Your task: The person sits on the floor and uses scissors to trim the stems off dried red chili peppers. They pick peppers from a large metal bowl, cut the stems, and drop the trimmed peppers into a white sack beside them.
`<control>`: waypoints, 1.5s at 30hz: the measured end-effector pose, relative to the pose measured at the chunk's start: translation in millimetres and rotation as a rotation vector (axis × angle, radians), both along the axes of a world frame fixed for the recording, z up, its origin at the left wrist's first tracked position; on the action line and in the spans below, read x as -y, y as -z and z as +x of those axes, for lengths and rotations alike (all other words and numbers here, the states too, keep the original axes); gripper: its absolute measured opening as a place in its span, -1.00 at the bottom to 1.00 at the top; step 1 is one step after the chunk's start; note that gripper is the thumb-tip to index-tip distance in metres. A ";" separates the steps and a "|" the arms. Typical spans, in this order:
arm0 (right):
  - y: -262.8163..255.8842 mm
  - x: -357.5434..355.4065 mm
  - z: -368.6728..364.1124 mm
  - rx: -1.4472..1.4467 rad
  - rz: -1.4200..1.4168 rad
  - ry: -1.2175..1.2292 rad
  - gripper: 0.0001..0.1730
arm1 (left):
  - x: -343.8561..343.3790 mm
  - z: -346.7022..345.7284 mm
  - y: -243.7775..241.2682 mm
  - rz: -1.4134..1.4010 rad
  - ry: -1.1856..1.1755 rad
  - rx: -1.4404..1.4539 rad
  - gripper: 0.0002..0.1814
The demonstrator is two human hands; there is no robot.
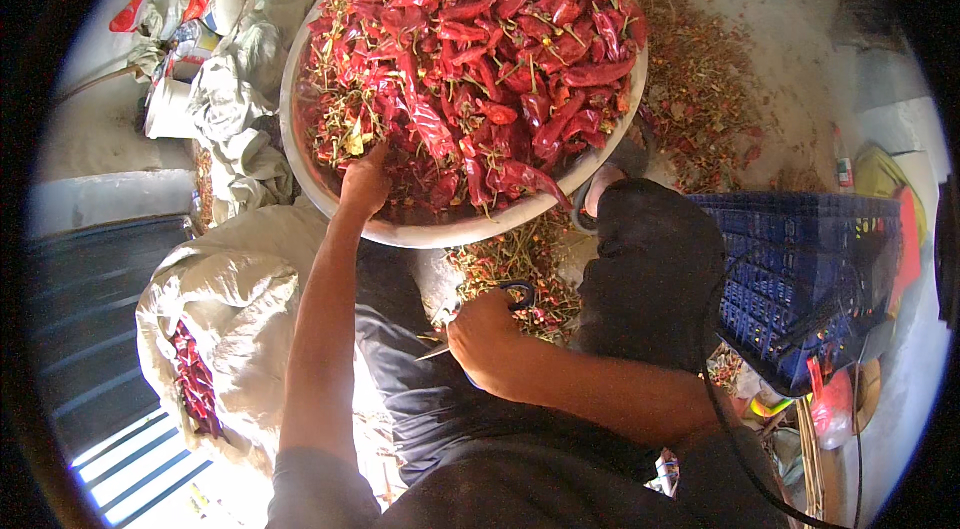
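Note:
A wide, shallow metal basin (450, 232) heaped with dried red chili peppers (517, 71) stands before me. My left hand (366, 180) reaches over its near left rim, its fingers down among peppers and loose stems; whether they grip anything is hidden. Scissors (519, 294) with dark blue handles are in my right hand (480, 334), which is closed round them above my lap, the blade tips pointing left. Cut stems (354, 135) and yellowish bits gather at the basin's left side.
On the left an open woven sack (247, 304) holds more red chilies (196, 379). Stem debris (690, 93) covers floor beyond the basin and between my legs. A blue plastic crate (802, 274) stands at the right, near a dark cable (724, 409). Crumpled sacks (232, 101) and a white bucket (171, 108) lie upper left.

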State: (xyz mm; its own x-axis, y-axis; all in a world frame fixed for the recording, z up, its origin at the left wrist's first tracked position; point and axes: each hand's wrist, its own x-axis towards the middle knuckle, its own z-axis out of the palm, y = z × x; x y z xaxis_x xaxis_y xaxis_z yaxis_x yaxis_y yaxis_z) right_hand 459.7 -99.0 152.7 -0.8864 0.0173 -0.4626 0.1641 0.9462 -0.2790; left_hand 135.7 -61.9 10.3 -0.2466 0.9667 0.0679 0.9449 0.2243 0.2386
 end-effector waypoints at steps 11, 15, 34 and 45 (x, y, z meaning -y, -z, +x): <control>24.4 -21.4 -16.4 0.037 -0.104 0.118 -0.77 | 37.2 49.7 -90.8 0.442 -0.443 1.215 -0.40; 47.8 -22.7 -17.2 -0.089 -0.200 0.240 -0.74 | 67.4 65.5 -99.7 0.609 -0.488 1.452 -0.31; 54.0 30.0 12.5 -0.690 -0.419 0.653 -0.50 | 177.6 144.6 -67.5 0.666 -0.448 1.776 -0.87; 48.6 47.1 11.5 -0.522 -0.094 0.604 -0.67 | 197.9 168.6 -62.3 0.474 -0.542 1.328 -0.90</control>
State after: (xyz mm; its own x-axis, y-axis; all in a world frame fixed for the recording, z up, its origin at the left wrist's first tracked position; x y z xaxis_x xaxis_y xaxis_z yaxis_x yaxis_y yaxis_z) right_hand 471.2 -146.0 104.1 -0.8387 0.5443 -0.0147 0.4665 0.7045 -0.5349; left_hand 304.4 -259.8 72.6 -0.6867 0.6947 -0.2143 -0.1785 0.1247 0.9760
